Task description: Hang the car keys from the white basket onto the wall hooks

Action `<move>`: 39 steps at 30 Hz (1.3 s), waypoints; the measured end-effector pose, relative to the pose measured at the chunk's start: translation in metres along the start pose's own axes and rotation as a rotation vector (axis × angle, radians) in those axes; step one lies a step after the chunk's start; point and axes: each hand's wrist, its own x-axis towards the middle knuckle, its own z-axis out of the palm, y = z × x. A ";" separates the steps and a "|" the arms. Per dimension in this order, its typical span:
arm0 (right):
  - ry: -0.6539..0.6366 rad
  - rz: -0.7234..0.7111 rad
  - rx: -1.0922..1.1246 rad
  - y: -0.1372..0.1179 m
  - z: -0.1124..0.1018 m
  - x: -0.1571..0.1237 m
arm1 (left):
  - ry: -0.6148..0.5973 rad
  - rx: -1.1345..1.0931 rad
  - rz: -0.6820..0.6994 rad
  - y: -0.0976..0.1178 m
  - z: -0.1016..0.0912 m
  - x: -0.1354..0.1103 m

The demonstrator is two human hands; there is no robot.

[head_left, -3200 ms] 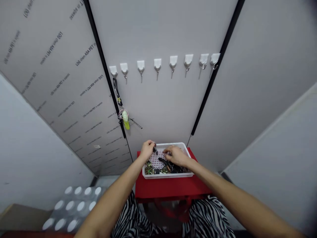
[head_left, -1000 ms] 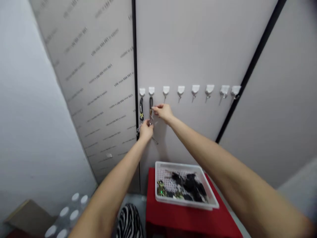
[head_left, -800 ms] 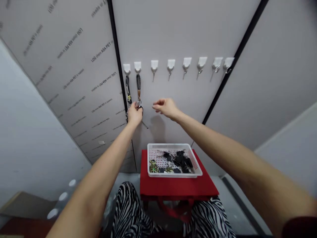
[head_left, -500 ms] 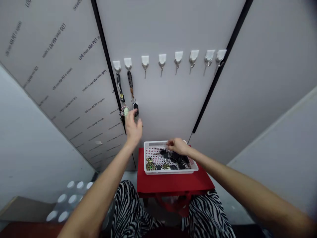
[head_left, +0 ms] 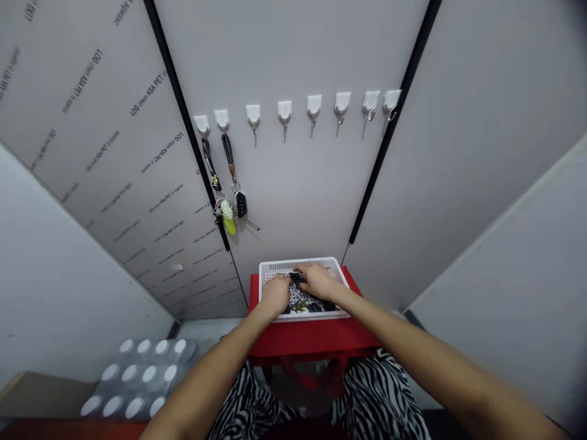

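Note:
Both of my hands are inside a shallow white plastic basket (head_left: 342, 273) that holds a jumble of keys (head_left: 300, 304). My left hand (head_left: 276, 294) is closed at the basket's left side, its fingertips at one end of a small bunch of black keys (head_left: 297, 278). From the right, my right hand (head_left: 317, 282) pinches the same bunch, so the two hands nearly meet. Its exact shape is partly hidden by the fingers. On the wall, a car key (head_left: 240, 205) hangs by a braided black strap, beside a dark lanyard (head_left: 210, 164) with a yellow-green tag (head_left: 229, 226).
Under the basket stands a red stool (head_left: 316, 339), close to my knees in zebra-print trousers (head_left: 383, 391). A row of white adhesive hooks (head_left: 284, 110) runs along the grey panel (head_left: 302, 183). Several white-capped bottles (head_left: 129, 373) stand at the lower left.
My left hand has come down from the hanging car key into the basket. My right hand has shifted slightly left and down, onto the black keys. The view has moved a little.

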 end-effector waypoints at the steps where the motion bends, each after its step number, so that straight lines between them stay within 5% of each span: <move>1: -0.007 0.006 -0.007 -0.001 0.000 0.002 | 0.001 0.019 -0.007 0.001 0.000 0.000; 14: -0.037 0.157 0.379 0.012 0.004 0.020 | 0.004 -0.119 -0.093 -0.001 0.002 0.002; 26: -0.010 0.293 1.479 0.000 -0.020 0.014 | 0.065 -1.052 -0.119 -0.010 0.004 0.015; 33: 0.044 0.262 1.599 0.010 -0.027 0.010 | 0.204 -1.083 -0.183 -0.023 -0.042 0.017; 39: 0.120 0.102 1.281 -0.004 -0.041 0.016 | 0.199 -0.788 -0.013 -0.019 -0.092 0.020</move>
